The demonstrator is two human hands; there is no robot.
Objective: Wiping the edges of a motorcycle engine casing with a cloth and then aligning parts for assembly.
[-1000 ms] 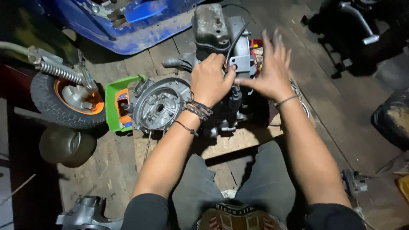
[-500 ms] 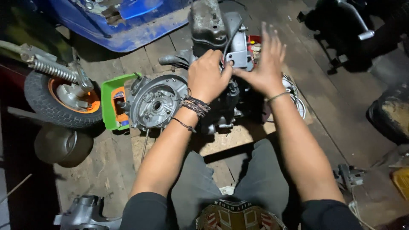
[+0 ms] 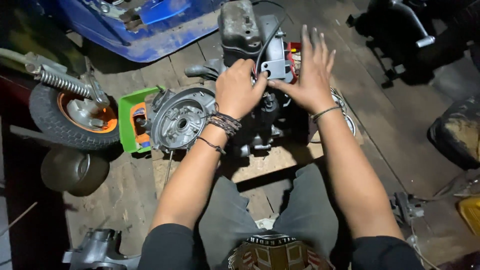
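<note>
A grey scooter engine with a round open side cover lies on a wooden board in front of me. My left hand is curled on top of the engine's middle, fingers closed around a part near a black cable. What exactly it grips is hidden. My right hand is spread flat with fingers apart, its thumb touching the engine beside the left hand. A dark cylinder block rises behind both hands.
A small wheel with an orange hub and a spring stands at the left. Beside the engine sits a green tray. A blue body panel lies at the back. Dark metal parts sit at the right, a grey casing at the bottom left.
Both hands stay on the engine. My right hand's fingers have shifted slightly, still spread.
</note>
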